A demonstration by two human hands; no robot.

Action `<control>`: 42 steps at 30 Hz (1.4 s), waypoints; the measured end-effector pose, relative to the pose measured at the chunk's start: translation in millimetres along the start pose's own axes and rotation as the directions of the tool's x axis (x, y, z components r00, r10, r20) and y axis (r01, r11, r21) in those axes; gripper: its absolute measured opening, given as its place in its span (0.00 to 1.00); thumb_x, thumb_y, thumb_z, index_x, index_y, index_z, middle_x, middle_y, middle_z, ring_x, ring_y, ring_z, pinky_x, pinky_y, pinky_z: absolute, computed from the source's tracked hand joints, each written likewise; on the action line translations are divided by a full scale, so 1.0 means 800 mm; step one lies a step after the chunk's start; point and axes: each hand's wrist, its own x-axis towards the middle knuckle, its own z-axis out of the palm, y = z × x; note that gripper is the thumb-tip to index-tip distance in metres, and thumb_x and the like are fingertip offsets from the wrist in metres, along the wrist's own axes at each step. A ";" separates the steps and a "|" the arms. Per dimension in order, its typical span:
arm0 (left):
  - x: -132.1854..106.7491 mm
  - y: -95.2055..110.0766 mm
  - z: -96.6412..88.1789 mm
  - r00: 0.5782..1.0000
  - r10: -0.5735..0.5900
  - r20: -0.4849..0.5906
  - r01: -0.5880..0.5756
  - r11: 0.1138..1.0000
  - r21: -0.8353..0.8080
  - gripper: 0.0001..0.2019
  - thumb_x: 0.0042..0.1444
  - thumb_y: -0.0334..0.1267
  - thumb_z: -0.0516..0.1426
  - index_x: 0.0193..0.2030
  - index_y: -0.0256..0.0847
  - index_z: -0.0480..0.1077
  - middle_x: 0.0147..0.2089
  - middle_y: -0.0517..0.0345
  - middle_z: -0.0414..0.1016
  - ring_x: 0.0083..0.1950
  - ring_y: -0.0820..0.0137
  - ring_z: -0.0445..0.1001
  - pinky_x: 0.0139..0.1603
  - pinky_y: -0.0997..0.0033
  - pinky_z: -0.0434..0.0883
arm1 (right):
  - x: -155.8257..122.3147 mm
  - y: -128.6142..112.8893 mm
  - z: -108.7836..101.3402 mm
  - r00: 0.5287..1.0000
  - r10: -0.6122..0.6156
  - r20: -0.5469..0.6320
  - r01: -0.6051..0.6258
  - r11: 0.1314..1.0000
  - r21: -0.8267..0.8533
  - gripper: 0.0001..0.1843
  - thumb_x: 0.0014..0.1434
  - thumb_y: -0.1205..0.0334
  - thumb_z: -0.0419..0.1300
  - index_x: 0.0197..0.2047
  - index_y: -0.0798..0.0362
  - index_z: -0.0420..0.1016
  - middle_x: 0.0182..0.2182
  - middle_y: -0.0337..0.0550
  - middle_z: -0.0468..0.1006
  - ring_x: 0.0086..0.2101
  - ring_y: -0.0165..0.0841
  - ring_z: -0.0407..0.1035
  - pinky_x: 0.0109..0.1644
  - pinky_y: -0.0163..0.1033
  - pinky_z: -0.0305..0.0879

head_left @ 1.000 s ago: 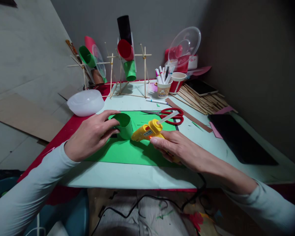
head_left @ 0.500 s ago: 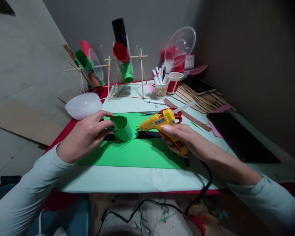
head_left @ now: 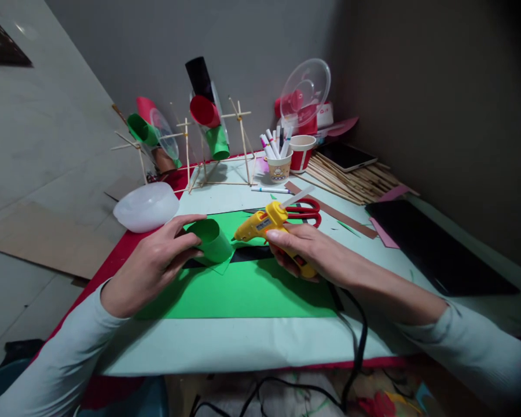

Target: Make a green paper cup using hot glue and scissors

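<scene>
My left hand (head_left: 150, 265) is wrapped around a rolled green paper tube (head_left: 212, 239), holding it tilted just above a green paper sheet (head_left: 247, 289). In my right hand (head_left: 299, 250) sits a yellow hot glue gun (head_left: 269, 223), gripped by its handle. Its nozzle points left, close to the tube's side. A white glue stick pokes out of the gun's back. A black strip (head_left: 248, 253) lies across the green sheet under the gun.
Red-handled scissors (head_left: 306, 209) lie behind the glue gun. A white bowl (head_left: 146, 205) stands at the left. At the back are a stick frame with paper tubes (head_left: 208, 136), a cup of markers (head_left: 279, 165), a red cup (head_left: 301, 152) and wooden sticks (head_left: 356, 176). A black mat (head_left: 434, 249) lies right.
My right hand brought the glue gun back left and down, so its nozzle is near the tube again. My left hand kept hold of the green tube. The view tilted down slightly.
</scene>
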 end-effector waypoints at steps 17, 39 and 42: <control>-0.004 -0.004 0.003 1.000 0.004 0.003 -0.004 1.000 -0.014 0.07 0.68 0.28 0.50 0.46 0.44 0.65 0.64 0.47 0.63 0.58 0.63 0.70 0.51 0.62 0.68 | 0.024 0.008 0.005 0.999 -0.043 0.000 0.043 0.997 -0.059 0.24 0.66 0.43 0.50 0.26 0.53 0.64 0.22 0.37 0.67 0.23 0.29 0.62 0.27 0.35 0.53; -0.003 -0.002 0.001 1.000 -0.001 -0.015 0.001 1.000 0.013 0.07 0.67 0.31 0.49 0.45 0.43 0.67 0.64 0.45 0.66 0.58 0.60 0.72 0.52 0.62 0.70 | 0.008 0.004 0.003 0.999 -0.054 0.003 0.054 0.988 -0.143 0.24 0.67 0.43 0.49 0.26 0.51 0.61 0.19 0.35 0.64 0.21 0.29 0.60 0.25 0.36 0.50; -0.002 0.002 -0.001 0.999 -0.027 0.024 0.026 0.999 0.023 0.07 0.68 0.30 0.49 0.45 0.42 0.67 0.65 0.43 0.65 0.59 0.61 0.71 0.52 0.63 0.69 | 0.006 0.003 0.003 0.998 -0.067 0.003 0.067 0.984 -0.168 0.25 0.67 0.43 0.49 0.25 0.51 0.60 0.19 0.35 0.64 0.21 0.29 0.60 0.26 0.36 0.50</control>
